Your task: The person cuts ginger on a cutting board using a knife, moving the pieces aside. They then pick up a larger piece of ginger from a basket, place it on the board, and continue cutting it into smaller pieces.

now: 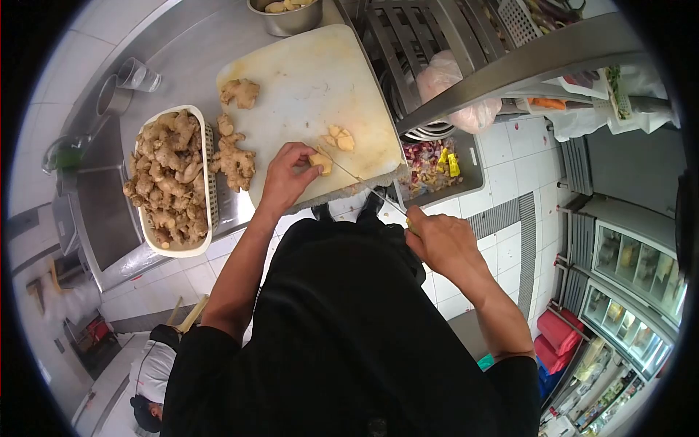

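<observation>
Ginger partly cut, a heap in the basket waiting whole

The left hand (289, 171) is pinching a chunk (320, 163) between fingers and thumb on the board (291, 87), near its lower edge. The right hand (445, 244) is gripping the knife (357, 178) by its handle, fingers closed, the blade reaching to the chunk. Cut pieces (339, 138) are lying just beyond it, and more pale pieces (285, 6) are sitting in the bowl (293, 28). Much is remaining: whole roots (171, 175) are filling the basket (186, 253), and others are lying beside it and on the board
</observation>
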A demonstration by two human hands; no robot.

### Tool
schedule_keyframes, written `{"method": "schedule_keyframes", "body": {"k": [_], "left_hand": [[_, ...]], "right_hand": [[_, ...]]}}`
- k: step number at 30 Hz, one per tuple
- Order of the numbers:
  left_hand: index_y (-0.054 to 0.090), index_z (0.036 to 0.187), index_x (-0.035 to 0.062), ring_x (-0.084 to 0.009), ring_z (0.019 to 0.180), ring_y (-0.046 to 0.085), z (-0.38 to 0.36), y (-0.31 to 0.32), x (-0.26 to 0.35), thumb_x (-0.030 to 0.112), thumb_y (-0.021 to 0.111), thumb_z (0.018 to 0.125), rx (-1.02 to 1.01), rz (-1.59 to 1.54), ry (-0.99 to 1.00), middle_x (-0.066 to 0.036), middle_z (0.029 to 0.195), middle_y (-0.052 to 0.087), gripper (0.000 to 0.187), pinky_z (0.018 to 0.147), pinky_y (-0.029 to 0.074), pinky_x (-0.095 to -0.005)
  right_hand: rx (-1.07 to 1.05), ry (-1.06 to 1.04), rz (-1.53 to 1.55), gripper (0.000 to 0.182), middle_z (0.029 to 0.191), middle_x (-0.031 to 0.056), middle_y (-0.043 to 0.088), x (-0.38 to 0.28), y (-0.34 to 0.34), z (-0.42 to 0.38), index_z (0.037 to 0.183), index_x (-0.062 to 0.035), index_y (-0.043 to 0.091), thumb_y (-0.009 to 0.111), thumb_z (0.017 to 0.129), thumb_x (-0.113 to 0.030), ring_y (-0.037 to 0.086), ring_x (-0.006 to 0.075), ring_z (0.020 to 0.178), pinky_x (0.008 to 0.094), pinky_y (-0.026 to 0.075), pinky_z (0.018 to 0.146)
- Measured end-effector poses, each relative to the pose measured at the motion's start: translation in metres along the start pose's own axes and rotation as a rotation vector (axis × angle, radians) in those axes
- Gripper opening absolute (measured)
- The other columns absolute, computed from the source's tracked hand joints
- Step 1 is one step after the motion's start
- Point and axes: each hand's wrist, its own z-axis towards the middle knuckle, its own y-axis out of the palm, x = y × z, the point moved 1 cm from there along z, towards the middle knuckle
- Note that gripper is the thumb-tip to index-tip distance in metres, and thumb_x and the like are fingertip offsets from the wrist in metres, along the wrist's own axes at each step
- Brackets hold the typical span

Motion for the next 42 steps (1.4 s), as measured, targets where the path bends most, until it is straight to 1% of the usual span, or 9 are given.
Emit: {"method": "schedule_keyframes", "body": {"k": [6, 16, 20, 24, 26, 29, 32, 35, 42], "left_hand": [[0.069, 0.113, 0.0006, -0.0228, 0.098, 0.07, 0.0, 0.003, -0.002, 0.007, 0.083, 0.083, 0.005, 0.009, -0.01, -0.01, 0.116, 0.065, 0.034, 0.09, 0.058, -0.0338], [0.069, 0.118, 0.0016, -0.0254, 0.103, 0.069, -0.005, 0.001, 0.004, 0.007, 0.08, 0.086, 0.009, 0.075, 0.029, -0.012, 0.121, 0.065, 0.034, 0.091, 0.058, -0.035], [0.07, 0.12, 0.0046, -0.0269, 0.107, 0.068, -0.001, -0.005, 0.002, 0.004, 0.074, 0.088, -0.053, 0.153, 0.106, -0.012, 0.126, 0.064, 0.033, 0.092, 0.058, -0.0352], [0.071, 0.121, 0.0034, -0.0239, 0.107, 0.068, 0.01, -0.005, 0.009, 0.0, 0.069, 0.088, -0.099, 0.189, 0.139, -0.014, 0.128, 0.065, 0.033, 0.094, 0.056, -0.0335], [0.071, 0.12, 0.0035, -0.0218, 0.102, 0.069, 0.017, -0.003, 0.013, 0.004, 0.07, 0.09, -0.134, 0.24, 0.126, -0.014, 0.126, 0.067, 0.03, 0.089, 0.057, -0.0337], [0.072, 0.119, 0.0041, -0.0201, 0.098, 0.07, 0.023, 0.006, 0.017, 0.008, 0.072, 0.092, -0.115, 0.349, -0.134, -0.013, 0.124, 0.068, 0.027, 0.084, 0.057, -0.0331], [0.071, 0.12, 0.0057, -0.0252, 0.086, 0.068, 0.028, 0.013, 0.009, 0.012, 0.074, 0.091, -0.071, 0.356, -0.192, -0.012, 0.115, 0.067, 0.03, 0.079, 0.056, -0.0361], [0.071, 0.121, 0.0063, -0.0217, 0.081, 0.064, 0.026, 0.02, 0.019, 0.013, 0.074, 0.091, 0.014, 0.072, -0.038, -0.011, 0.111, 0.066, 0.031, 0.077, 0.055, -0.0338], [0.07, 0.123, 0.0077, -0.0203, 0.079, 0.063, 0.028, 0.023, 0.012, 0.01, 0.071, 0.09, -0.028, 0.085, 0.004, -0.01, 0.111, 0.067, 0.033, 0.075, 0.055, -0.033]], "right_hand": [[0.104, -0.045, 0.073, 0.015, 0.078, 0.0199, 0.072, -0.02, 0.038, 0.067, 0.106, -0.0036, 0.059, 0.057, 0.094, -0.014, 0.074, 0.0378, 0.078, 0.0532, 0.056, 0.074], [0.205, -0.049, 0.207, 0.021, 0.084, 0.0234, 0.073, -0.023, 0.069, 0.109, 0.107, -0.0019, 0.057, 0.058, 0.096, -0.02, 0.073, 0.0422, 0.085, 0.0556, 0.055, 0.075], [0.12, 0.158, 0.413, 0.036, 0.086, 0.026, 0.072, 0.015, 0.103, 0.054, 0.116, -0.0029, 0.052, 0.061, 0.099, -0.033, 0.069, 0.0492, 0.085, 0.0584, 0.053, 0.075], [0.268, 0.498, 0.396, 0.034, 0.083, 0.0293, 0.071, 0.049, 0.11, 0.009, 0.117, -0.004, 0.052, 0.059, 0.102, -0.034, 0.068, 0.0525, 0.08, 0.0614, 0.051, 0.072], [0.3, 0.513, 0.419, 0.036, 0.082, 0.0305, 0.07, 0.055, 0.108, 0.0, 0.119, -0.0039, 0.053, 0.059, 0.102, -0.035, 0.068, 0.053, 0.08, 0.0617, 0.051, 0.072], [0.257, 0.375, 0.408, 0.033, 0.083, 0.0293, 0.071, 0.043, 0.091, -0.007, 0.112, -0.0052, 0.052, 0.06, 0.101, -0.035, 0.069, 0.0517, 0.082, 0.0615, 0.052, 0.073], [0.194, 0.289, 0.424, 0.033, 0.083, 0.0274, 0.071, 0.028, 0.087, -0.001, 0.113, -0.0061, 0.052, 0.059, 0.102, -0.036, 0.069, 0.0502, 0.083, 0.0603, 0.052, 0.075], [0.175, 0.245, 0.399, 0.032, 0.083, 0.0258, 0.071, 0.022, 0.092, 0.006, 0.115, -0.0072, 0.052, 0.059, 0.102, -0.036, 0.069, 0.0494, 0.083, 0.0594, 0.053, 0.076], [0.073, 0.178, 0.34, 0.033, 0.082, 0.0256, 0.072, 0.013, 0.071, -0.008, 0.118, -0.0065, 0.053, 0.061, 0.101, -0.034, 0.07, 0.048, 0.082, 0.0577, 0.054, 0.074]]}}
